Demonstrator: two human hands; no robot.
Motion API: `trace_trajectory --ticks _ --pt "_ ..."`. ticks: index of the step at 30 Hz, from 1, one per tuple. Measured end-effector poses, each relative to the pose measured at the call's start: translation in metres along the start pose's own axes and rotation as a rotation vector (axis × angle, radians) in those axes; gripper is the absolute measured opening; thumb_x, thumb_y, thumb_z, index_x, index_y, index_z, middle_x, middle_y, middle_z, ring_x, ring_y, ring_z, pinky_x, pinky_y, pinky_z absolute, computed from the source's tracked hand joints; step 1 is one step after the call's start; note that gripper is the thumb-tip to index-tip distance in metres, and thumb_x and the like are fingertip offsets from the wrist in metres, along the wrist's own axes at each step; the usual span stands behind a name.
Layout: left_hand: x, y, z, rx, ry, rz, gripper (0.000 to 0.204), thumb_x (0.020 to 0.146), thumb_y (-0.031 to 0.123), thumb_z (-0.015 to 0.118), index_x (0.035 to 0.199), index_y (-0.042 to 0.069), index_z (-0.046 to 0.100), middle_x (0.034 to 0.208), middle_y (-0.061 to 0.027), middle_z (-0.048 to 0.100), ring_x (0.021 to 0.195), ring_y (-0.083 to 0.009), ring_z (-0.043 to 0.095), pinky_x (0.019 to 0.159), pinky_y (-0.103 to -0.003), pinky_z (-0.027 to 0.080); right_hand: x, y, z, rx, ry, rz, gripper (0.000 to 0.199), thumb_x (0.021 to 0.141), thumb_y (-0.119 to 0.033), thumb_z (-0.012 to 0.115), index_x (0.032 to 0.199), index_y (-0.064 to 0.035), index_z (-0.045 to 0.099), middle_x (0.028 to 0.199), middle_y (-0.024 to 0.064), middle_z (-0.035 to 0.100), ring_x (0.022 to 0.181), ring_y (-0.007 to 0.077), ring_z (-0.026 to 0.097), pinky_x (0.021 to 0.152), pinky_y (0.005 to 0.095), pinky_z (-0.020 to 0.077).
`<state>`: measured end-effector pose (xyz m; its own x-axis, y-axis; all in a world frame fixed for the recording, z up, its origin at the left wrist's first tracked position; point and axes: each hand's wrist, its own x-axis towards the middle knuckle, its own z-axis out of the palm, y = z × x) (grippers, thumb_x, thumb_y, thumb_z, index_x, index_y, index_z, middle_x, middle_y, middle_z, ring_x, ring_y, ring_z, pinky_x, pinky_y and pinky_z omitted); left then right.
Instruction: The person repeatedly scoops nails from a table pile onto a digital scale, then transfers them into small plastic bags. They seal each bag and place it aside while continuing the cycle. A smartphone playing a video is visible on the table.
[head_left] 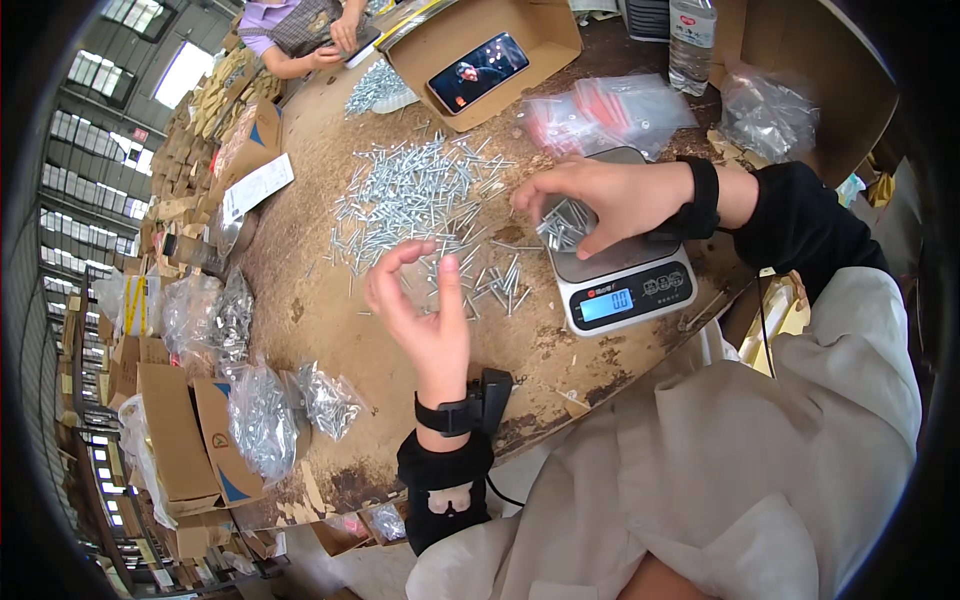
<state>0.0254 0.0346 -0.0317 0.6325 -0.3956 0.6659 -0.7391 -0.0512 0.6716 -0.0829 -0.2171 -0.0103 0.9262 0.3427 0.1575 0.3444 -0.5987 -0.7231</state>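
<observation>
My right hand (640, 198) is over the digital scale (640, 300), its thumb and fingers curled round a small bunch of silver screws (566, 224). Whether some of these screws rest on the dark weighing plate under the hand is hard to tell. The scale's display is lit blue. To its left, my left hand (425, 325) is held above the table with thumb and fingers apart and nothing between them. Just beyond it spreads a large loose pile of screws (405, 200), with a few stray ones (508, 285) between the pile and the scale.
A phone (478, 72) leans in an open cardboard box (555, 35). Clear plastic bags (610, 112) and a water bottle (691, 50) lie beyond the scale. Bags of screws (262, 420) and cartons (178, 430) line the left edge. Another person's hands (338, 45) work at the far end.
</observation>
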Motion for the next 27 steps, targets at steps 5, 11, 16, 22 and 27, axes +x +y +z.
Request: trace_trajectory --ticks 5,11,16,22,27 --pt "0.000 -0.008 -0.006 0.115 -0.032 -0.010 0.019 0.088 0.007 0.068 0.105 0.005 0.059 0.102 -0.0062 0.062 0.101 -0.0214 0.053 0.096 -0.036 0.037 -0.020 -0.004 -0.020 -0.177 0.062 -0.039 0.082 0.076 -0.026 0.082 0.142 -0.0018 0.039 0.123 0.0129 0.055 0.120 0.0281 0.051 0.107 0.0370 0.0361" --pt "0.005 -0.017 -0.007 0.230 -0.097 -0.056 0.011 0.084 0.011 0.071 0.092 0.007 0.065 0.081 -0.0010 0.061 0.082 -0.0180 0.050 0.087 -0.035 0.036 -0.047 0.055 -0.106 -0.336 0.290 0.353 0.040 0.090 -0.032 0.067 0.073 0.0022 0.055 0.061 0.0082 0.053 0.057 0.0177 0.050 0.055 0.0342 0.0419" --pt "0.009 -0.019 -0.010 0.327 -0.199 -0.083 0.009 0.084 0.014 0.072 0.088 0.009 0.067 0.074 0.0005 0.059 0.073 -0.0151 0.050 0.084 -0.032 0.036 -0.081 0.133 -0.087 -0.696 0.355 0.741 0.045 0.085 -0.043 0.067 0.068 -0.0013 0.059 0.071 0.0193 0.061 0.072 0.0381 0.062 0.064 0.0467 0.0467" --pt "0.004 -0.035 -0.013 0.331 -0.355 -0.202 0.017 0.081 0.021 0.077 0.091 0.009 0.069 0.076 -0.0001 0.062 0.074 -0.0167 0.054 0.083 -0.034 0.038 -0.083 0.143 -0.092 -0.594 0.371 0.616 0.031 0.083 -0.031 0.067 0.073 -0.0020 0.061 0.073 0.0187 0.062 0.071 0.0381 0.061 0.062 0.0458 0.0463" --pt "0.008 -0.009 -0.010 0.454 -0.586 -0.094 0.027 0.076 0.028 0.080 0.092 0.009 0.068 0.079 -0.0023 0.062 0.078 -0.0199 0.058 0.083 -0.036 0.038 -0.080 0.125 -0.089 -0.652 0.707 0.496 0.030 0.087 -0.029 0.065 0.073 -0.0036 0.057 0.064 0.0147 0.056 0.064 0.0362 0.056 0.058 0.0447 0.0435"
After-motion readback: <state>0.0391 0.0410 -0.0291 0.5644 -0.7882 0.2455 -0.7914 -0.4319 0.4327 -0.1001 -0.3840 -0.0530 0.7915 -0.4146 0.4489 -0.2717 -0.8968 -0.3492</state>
